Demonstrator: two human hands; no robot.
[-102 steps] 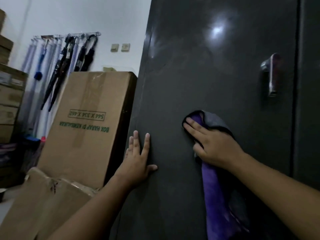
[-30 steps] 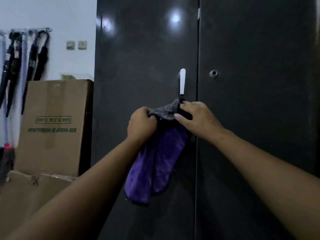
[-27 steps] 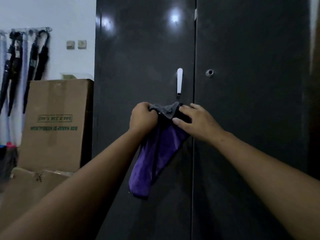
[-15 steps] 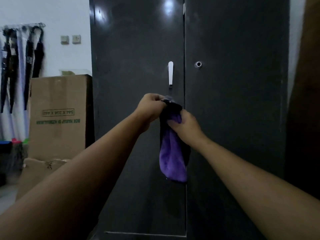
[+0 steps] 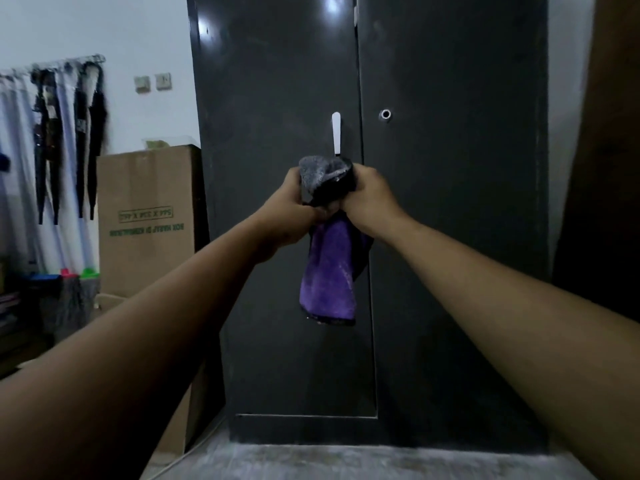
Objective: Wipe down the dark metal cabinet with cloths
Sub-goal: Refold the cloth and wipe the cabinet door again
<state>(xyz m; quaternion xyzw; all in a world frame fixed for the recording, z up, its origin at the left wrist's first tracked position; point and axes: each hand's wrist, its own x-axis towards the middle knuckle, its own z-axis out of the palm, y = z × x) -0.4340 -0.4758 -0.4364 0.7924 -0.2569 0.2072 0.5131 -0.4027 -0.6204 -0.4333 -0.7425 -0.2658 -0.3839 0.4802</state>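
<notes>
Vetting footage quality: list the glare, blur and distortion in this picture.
Head view: dim overall; two bright glare spots high on the cabinet; hanging umbrellas at left smeared by blur; box lettering soft; cabinet's left edge leans, wide-angle distortion; cloth, left hand and right hand fairly sharp.

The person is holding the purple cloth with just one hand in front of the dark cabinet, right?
Not quite. The head view shows both hands on it: the left hand and the right hand each grip the purple cloth near its top, in front of the dark cabinet.
</notes>
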